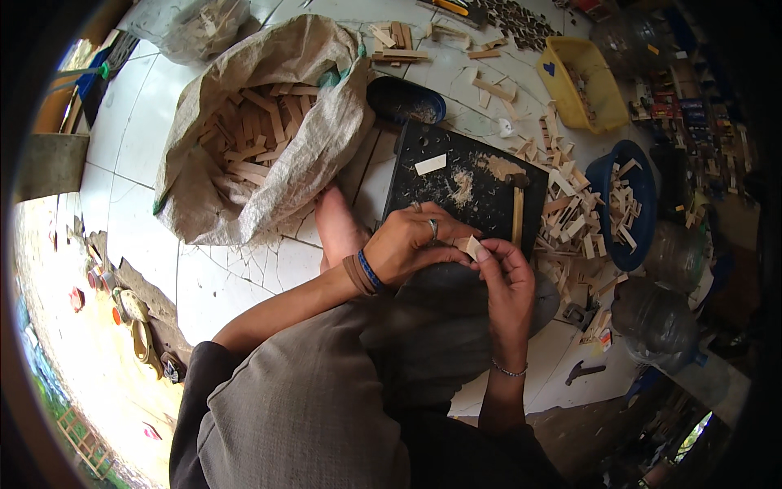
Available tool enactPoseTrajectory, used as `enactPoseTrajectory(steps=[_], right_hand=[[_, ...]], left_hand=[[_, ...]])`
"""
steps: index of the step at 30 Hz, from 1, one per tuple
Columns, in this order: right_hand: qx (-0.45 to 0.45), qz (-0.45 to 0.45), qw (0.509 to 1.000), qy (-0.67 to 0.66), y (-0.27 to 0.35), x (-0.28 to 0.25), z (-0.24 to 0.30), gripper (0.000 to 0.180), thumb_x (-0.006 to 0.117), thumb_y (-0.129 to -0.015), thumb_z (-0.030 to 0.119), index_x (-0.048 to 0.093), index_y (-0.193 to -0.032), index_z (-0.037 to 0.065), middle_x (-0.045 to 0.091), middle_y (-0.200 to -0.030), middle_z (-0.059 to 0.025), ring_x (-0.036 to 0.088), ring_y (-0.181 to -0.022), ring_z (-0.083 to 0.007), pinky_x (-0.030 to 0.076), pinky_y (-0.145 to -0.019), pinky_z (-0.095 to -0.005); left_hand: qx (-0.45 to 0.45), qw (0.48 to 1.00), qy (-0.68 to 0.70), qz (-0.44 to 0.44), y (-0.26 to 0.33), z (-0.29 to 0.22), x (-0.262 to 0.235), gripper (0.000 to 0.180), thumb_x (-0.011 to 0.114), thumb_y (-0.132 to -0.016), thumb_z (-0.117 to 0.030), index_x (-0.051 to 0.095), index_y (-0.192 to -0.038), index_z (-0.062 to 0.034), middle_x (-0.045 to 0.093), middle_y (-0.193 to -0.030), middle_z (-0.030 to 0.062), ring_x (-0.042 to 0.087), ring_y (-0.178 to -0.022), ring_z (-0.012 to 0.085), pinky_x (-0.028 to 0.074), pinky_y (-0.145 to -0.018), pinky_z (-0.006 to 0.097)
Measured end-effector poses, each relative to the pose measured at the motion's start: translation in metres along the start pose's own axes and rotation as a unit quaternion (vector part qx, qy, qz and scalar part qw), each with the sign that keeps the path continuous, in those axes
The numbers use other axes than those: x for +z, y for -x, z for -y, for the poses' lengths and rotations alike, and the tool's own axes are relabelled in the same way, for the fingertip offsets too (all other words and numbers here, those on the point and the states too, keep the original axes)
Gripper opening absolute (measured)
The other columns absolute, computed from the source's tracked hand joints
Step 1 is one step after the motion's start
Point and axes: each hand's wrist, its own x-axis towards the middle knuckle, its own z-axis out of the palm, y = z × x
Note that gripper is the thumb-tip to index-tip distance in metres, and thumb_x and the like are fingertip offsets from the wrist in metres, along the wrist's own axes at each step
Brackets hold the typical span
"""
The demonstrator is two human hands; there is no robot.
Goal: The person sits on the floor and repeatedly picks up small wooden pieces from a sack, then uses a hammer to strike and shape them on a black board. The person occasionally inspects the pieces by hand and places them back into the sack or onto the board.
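Note:
Above my lap, a small pale wooden piece [467,245] is pinched between the fingertips of both hands. My left hand [411,243], with a ring on one finger, grips it from the left. The thumb and fingers of my right hand [510,281] close on its other side. Just beyond lies a black board [411,191] strewn with sawdust and shavings. A hammer [518,208] rests along the board's right part, and a flat wooden strip [430,165] lies farther back on it.
An open woven sack [326,159] of wooden strips stands at the left. Loose wooden pieces [570,204] are heaped right of the board, beside a blue basin [599,175] and a yellow tub [615,114]. Another hammer [585,372] lies lower right, near large plastic bottles [656,322].

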Motion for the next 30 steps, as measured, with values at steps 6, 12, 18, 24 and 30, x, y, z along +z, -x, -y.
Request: enactPoseTrajectory(steps=[6, 12, 18, 24, 30], right_hand=[[0.0, -0.001, 1.0, 0.003, 0.0015, 0.0011, 0.0017, 0.017, 0.069, -0.101, 0.012, 0.068, -0.114, 0.001, 0.07, -0.099, -0.0027, 0.063, -0.087, -0.0062, 0.046, -0.077, -0.0213], [0.0, -0.004, 1.0, 0.029, 0.0015, 0.0016, 0.004, 0.018, 0.069, -0.101, 0.013, 0.068, -0.114, 0.001, 0.07, -0.098, -0.0029, 0.063, -0.087, -0.0071, 0.047, -0.078, -0.0215], [0.014, -0.013, 0.999, 0.026, 0.0004, 0.0004, 0.0038, 0.017, 0.07, -0.101, 0.008, 0.067, -0.114, -0.001, 0.071, -0.101, -0.0063, 0.067, -0.09, -0.0102, 0.053, -0.085, -0.0246], [0.004, -0.006, 1.0, 0.031, 0.0006, -0.0016, 0.0026, 0.016, 0.07, -0.1, 0.008, 0.068, -0.113, -0.001, 0.071, -0.099, -0.0059, 0.067, -0.089, -0.01, 0.053, -0.084, -0.0242], [-0.006, -0.009, 0.999, 0.037, -0.0004, -0.0019, 0.0034, 0.016, 0.071, -0.1, 0.01, 0.069, -0.112, -0.001, 0.072, -0.097, -0.005, 0.067, -0.086, -0.0094, 0.053, -0.083, -0.0238]], left_hand=[[-0.003, 1.0, -0.003, 0.004, -0.0011, 0.0011, -0.0007, 0.042, 0.082, -0.083, -0.013, 0.075, -0.124, -0.005, 0.077, -0.109, 0.0114, 0.07, -0.101, 0.029, 0.054, -0.092, 0.04], [-0.006, 1.0, 0.01, 0.002, 0.0002, 0.0026, -0.0002, 0.041, 0.081, -0.083, -0.015, 0.076, -0.122, -0.0051, 0.077, -0.109, 0.0111, 0.07, -0.103, 0.0291, 0.054, -0.093, 0.04], [0.021, 1.0, 0.002, -0.023, -0.0013, 0.0062, 0.0027, 0.038, 0.083, -0.083, -0.017, 0.077, -0.119, -0.009, 0.078, -0.108, 0.0075, 0.072, -0.099, 0.0273, 0.056, -0.089, 0.039], [0.03, 0.999, -0.006, -0.028, 0.0013, 0.0074, 0.0025, 0.036, 0.083, -0.083, -0.018, 0.077, -0.118, -0.0095, 0.078, -0.108, 0.007, 0.072, -0.099, 0.0268, 0.057, -0.088, 0.039], [0.008, 1.0, -0.017, 0.007, -0.0019, 0.0025, 0.0, 0.047, 0.084, -0.082, -0.023, 0.073, -0.126, -0.0085, 0.075, -0.115, 0.0089, 0.068, -0.107, 0.0287, 0.054, -0.094, 0.04]])
